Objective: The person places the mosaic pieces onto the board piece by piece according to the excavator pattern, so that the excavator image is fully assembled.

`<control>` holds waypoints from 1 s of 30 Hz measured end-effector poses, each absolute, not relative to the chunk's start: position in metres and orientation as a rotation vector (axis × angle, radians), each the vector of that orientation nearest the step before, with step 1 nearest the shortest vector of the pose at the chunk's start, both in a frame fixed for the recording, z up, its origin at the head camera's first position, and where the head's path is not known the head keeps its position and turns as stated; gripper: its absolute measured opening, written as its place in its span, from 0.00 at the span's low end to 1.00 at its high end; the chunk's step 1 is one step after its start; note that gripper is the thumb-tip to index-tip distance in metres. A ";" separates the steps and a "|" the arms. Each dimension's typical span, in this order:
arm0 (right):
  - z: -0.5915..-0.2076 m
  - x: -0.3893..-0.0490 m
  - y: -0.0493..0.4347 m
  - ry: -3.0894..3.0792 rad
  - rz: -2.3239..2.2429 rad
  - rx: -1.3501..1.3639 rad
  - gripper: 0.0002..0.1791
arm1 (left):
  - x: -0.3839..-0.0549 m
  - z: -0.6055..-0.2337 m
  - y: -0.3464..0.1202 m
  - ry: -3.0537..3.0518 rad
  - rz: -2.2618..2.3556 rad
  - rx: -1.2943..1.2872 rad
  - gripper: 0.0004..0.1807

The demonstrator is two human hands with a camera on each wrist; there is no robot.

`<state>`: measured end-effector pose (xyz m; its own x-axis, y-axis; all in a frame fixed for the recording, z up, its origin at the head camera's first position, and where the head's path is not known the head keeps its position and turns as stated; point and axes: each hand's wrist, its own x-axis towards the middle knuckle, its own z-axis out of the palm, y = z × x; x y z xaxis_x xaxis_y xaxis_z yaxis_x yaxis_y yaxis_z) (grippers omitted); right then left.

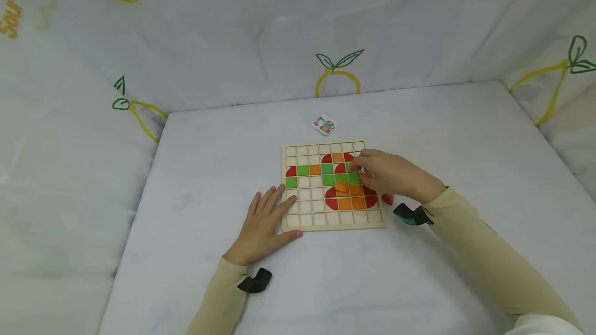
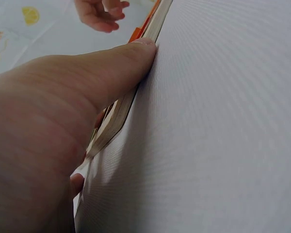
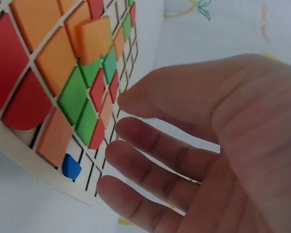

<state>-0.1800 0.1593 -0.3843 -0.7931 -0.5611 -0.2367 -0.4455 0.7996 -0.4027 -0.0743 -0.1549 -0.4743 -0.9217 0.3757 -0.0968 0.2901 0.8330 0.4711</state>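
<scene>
A square wooden grid board [image 1: 304, 218] lies on the table, its cells partly filled with red, orange and green tiles. My left hand [image 1: 262, 226] rests spread at its lower left corner, fingers on the left side and thumb [image 2: 119, 65] against the near edge. Over the right side of the board hovers my right hand [image 1: 390, 173]. In the right wrist view its thumb [image 3: 160, 92] and fingers stand apart with no tile visible between them. One orange tile [image 3: 96, 39] sits tilted, overlapping its neighbours. A small blue piece [image 3: 71, 166] lies near the board's border.
A small printed pattern card [image 1: 324, 124] lies beyond the board's far edge. A loose red piece [image 1: 387, 198] is off the board at the right, close to my right wrist. White cloth walls [image 1: 261, 40] with fruit drawings enclose the table's back and sides.
</scene>
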 end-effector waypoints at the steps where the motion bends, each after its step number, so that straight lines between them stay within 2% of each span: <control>1: -0.386 -0.180 0.159 2.631 -0.469 -0.774 0.16 | -0.075 -0.474 -0.155 2.831 0.674 0.518 0.45; 5: -0.390 -0.178 0.152 2.603 -0.463 -0.826 0.19 | -0.074 -0.474 -0.157 2.832 0.675 0.514 0.45; 11: -0.400 -0.176 0.137 2.600 -0.426 -0.946 0.14 | -0.074 -0.473 -0.156 2.830 0.695 0.520 0.44; 17: -0.407 -0.173 0.128 2.592 -0.407 -0.986 0.14 | -0.075 -0.472 -0.155 2.822 0.684 0.519 0.44; 30: -0.403 -0.175 0.115 2.613 -0.449 -1.115 0.12 | -0.075 -0.471 -0.156 2.815 0.693 0.525 0.44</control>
<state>-0.1746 0.1150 -0.4034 -0.6697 -0.7330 -0.1192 -0.6512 0.6568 -0.3801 -0.0748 -0.1556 -0.4714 -0.9181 0.3829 -0.1023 0.2916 0.8274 0.4799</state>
